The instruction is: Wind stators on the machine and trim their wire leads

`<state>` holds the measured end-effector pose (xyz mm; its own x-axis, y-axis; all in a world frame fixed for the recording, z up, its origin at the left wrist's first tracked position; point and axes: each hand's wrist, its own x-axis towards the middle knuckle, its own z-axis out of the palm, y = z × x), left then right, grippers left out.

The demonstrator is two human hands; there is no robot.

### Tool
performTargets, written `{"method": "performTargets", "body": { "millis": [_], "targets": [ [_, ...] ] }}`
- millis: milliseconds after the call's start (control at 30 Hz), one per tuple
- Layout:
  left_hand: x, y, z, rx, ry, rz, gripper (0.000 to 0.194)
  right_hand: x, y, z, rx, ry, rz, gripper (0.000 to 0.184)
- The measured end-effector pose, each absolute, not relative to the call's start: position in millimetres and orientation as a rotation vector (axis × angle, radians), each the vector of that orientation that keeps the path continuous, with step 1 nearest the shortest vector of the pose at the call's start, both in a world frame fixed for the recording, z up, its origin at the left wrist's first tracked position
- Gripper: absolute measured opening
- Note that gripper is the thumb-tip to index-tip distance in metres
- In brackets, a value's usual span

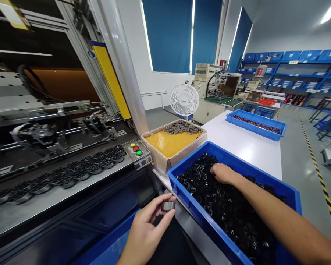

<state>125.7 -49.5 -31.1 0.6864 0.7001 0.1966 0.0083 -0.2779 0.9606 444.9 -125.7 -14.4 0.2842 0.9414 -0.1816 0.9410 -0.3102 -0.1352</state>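
My left hand [151,224] pinches a small grey metal ring [168,205] between thumb and fingers, in front of the machine's edge. My right hand [222,173] reaches into a deep blue bin [174,186]. Its fingers are curled down among a heap of black slotted plastic parts [223,200], and their tips are hidden, so what they grip cannot be made out. On the machine's ledge to the left lie rows of black-and-grey ring parts [67,178]. Beyond the bin, grey metal cores [182,127] stand grouped at the back of a plastic-lined box [169,163].
A control panel [138,154] with yellow, red and green buttons sits at the ledge's right end. A white table [242,147] carries a blue tray [278,136] of small reddish parts. Behind the box stands a white fan [184,100]. Another blue container [110,244] is below the ledge.
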Motion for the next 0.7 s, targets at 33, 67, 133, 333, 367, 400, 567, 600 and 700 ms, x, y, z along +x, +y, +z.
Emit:
{"method": "performTargets", "body": {
  "millis": [33, 67, 133, 333, 367, 400, 567, 600, 700],
  "targets": [
    [125, -49, -29, 1.694, 0.554, 0.729, 0.031, 452, -126, -23, -2.596, -1.850, 0.374, 0.024],
    [124, -50, -28, 1.667, 0.535, 0.737, 0.031, 456, -126, -31, -2.657, -1.861, 0.383, 0.025],
    [123, -53, -25, 1.703, 0.497, 0.817, 0.029, 458, -126, -44, -2.728, -1.890, 0.370, 0.025],
    [115, -57, -18, 1.905, 0.466, 1.000, 0.045, 461, -125, -37, -2.669, -1.931, 0.195, 0.020],
    [112, -57, -17, 1.904, 0.469, 0.994, 0.046, 461, -124, -31, -2.624, -1.922, 0.148, 0.017],
    [110, -57, -16, 1.901, 0.473, 0.975, 0.045, 458, -123, -24, -2.563, -1.913, 0.099, 0.013],
    [110, -60, -15, 1.747, 0.453, 0.876, 0.043, 396, -131, 13, -2.107, -1.897, -0.069, 0.017],
    [113, -61, -15, 1.667, 0.440, 0.862, 0.042, 377, -136, 18, -2.004, -1.896, -0.075, 0.015],
    [122, -65, -15, 1.360, 0.380, 0.808, 0.044, 321, -154, 26, -1.515, -1.825, -0.027, 0.003]
  ]
}}
